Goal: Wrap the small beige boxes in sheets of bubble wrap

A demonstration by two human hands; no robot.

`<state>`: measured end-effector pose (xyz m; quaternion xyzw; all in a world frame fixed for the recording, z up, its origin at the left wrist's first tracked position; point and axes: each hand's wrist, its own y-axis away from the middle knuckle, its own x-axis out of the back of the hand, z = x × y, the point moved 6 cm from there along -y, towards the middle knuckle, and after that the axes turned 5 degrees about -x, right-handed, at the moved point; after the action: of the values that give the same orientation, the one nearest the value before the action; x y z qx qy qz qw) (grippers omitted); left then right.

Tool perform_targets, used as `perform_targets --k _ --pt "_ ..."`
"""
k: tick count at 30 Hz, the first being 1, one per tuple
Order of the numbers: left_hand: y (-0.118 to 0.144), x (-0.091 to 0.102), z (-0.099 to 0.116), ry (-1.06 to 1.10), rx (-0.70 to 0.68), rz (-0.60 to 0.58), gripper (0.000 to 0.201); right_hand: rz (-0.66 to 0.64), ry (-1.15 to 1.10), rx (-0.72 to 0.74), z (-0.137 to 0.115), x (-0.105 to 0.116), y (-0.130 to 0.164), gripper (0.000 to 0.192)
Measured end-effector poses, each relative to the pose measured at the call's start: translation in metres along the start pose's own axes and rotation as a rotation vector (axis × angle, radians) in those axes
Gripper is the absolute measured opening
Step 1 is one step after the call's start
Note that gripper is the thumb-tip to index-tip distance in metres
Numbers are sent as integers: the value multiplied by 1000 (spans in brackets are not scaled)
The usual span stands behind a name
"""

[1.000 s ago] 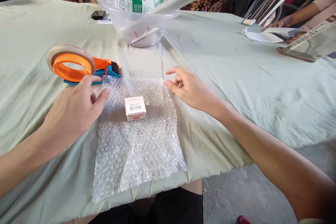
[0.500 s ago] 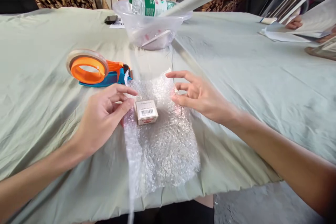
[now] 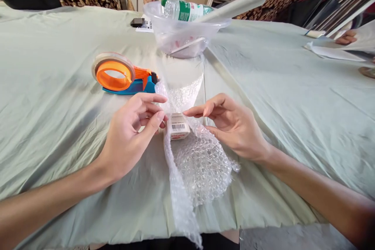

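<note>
box (image 3: 179, 129) on bubble wrap (image 3: 203, 168), btwn L hand (image 3: 129, 136) & R hand (image 3: 238, 131)
tape dispenser (image 3: 129, 80) behind-L of box, tub (image 3: 183, 33) further bk w/ bottle (image 3: 188, 10) in it

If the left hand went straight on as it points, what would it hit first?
Likely the bubble wrap, which the left hand may be touching, with the small box just beyond; depth is unclear.

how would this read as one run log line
left hand: at left side of bubble wrap | right hand: at its right side | box: on wrap, between hands | tape dispenser: on cloth beyond left hand
</note>
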<state>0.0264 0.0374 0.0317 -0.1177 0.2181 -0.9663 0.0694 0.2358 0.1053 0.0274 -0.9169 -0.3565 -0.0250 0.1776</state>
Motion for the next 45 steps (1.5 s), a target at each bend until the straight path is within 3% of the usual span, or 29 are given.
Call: perform_targets --k 3,9,11,14,17,21,23,26,29,34,37,41,45 --pt "3 0 2 -57 -41 -8 20 -35 217 97 -5 -5 2 16" --pt "10 -5 16 -371 -331 -64 21 -113 535 309 -11 -13 7 17" --pt "10 -7 14 -348 -327 -88 21 -98 606 329 -12 -15 8 19" --pt "7 -7 5 -210 -216 -67 30 4 656 321 -15 -19 10 15" --pt "3 -5 -7 -193 -55 -50 52 128 612 229 -14 -19 10 6" --pt "0 0 -28 -278 200 -120 76 347 654 -10 -5 -4 11 50" --pt "-1 2 -34 -291 267 -147 85 350 680 -167 4 3 11 66" --pt "-2 3 -37 -290 287 -179 91 222 602 -325 16 4 7 87" --pt "-5 2 -34 -265 244 -209 87 67 483 -311 18 -3 2 80" --pt "-13 -2 -32 -140 225 -228 84 -23 453 -186 11 -10 -2 56" --pt "-16 -7 -26 -64 113 -270 62 -72 450 -88 8 -13 -2 44" --pt "-13 -6 -14 -206 -40 -212 38 -4 518 74 1 -12 -1 39" --pt "-4 -8 5 -347 -276 -204 16 111 491 114 -2 -11 2 26"
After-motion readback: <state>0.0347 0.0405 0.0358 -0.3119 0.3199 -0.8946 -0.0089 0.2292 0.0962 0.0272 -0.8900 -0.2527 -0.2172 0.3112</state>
